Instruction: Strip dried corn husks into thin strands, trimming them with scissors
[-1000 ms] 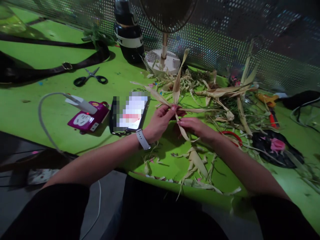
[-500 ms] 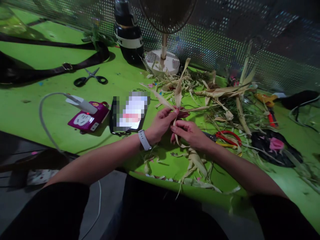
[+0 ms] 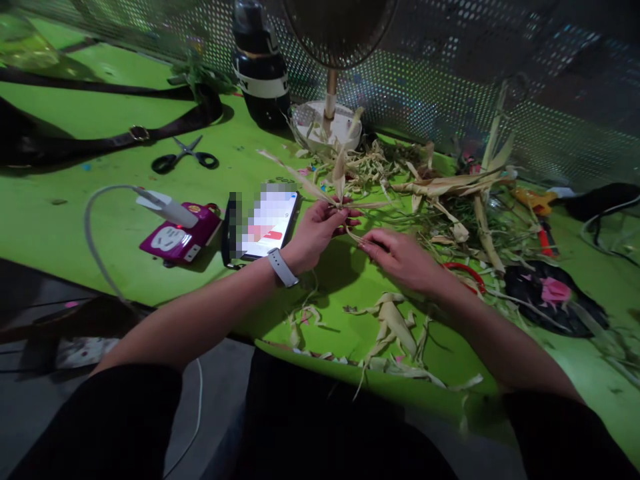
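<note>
Pinched between the thumb and fingers of my left hand (image 3: 323, 230) is a bundle of dried corn husk strips (image 3: 340, 179), fanned upward and to the sides from the grip. My right hand (image 3: 400, 257) is closed on the end of a narrow husk strip (image 3: 355, 237) that runs from the bundle, just right of my left hand. Below my hands, a twisted corn husk piece (image 3: 395, 320) with several thin limbs lies on the green table (image 3: 330, 320). The knot or join of the bundle is hidden by my left fingers.
Left of my hands lie a lit phone (image 3: 270, 223), a purple power adapter (image 3: 180, 233) with a charger, and open scissors (image 3: 185, 155). A dark bottle (image 3: 263, 80) and a fan (image 3: 330, 100) stand behind. Heaped husks (image 3: 450, 183) and red-handled pliers (image 3: 465, 275) are at right.
My right hand has moved right, away from my left hand, drawing the narrow strip out between them. My left hand has shifted slightly left and up with the bundle.
</note>
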Action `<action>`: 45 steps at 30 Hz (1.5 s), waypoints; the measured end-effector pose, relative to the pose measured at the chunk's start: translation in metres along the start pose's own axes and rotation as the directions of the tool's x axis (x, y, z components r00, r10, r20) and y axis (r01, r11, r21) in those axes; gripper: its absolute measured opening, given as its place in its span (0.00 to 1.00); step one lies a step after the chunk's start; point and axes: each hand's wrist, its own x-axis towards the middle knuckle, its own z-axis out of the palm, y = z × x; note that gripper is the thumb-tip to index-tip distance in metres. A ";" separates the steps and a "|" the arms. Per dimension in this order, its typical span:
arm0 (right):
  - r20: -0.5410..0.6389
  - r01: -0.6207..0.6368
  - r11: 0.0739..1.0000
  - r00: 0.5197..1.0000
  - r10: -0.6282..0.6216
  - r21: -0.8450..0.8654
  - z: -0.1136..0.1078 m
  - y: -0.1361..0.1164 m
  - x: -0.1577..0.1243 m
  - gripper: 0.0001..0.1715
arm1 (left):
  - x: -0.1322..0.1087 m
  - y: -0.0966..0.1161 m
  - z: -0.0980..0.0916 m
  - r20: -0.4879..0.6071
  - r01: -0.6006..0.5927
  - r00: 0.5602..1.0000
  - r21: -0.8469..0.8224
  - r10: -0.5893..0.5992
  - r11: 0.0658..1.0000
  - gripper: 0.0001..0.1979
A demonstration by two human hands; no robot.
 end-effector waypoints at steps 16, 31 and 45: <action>-0.359 -0.024 0.998 0.933 0.004 -0.051 -0.010 0.015 0.006 0.20 | -0.007 0.004 0.004 0.247 -0.107 0.965 0.074 0.086 0.992 0.09; -0.359 -0.148 0.985 0.918 0.170 0.089 -0.006 0.016 0.007 0.32 | -0.001 0.000 0.002 0.163 -0.163 0.976 0.088 0.147 0.983 0.13; -0.147 0.112 0.631 0.928 -0.343 -0.768 0.005 -0.008 -0.012 0.15 | 0.006 -0.002 -0.008 0.123 -0.220 0.974 0.350 0.189 0.911 0.11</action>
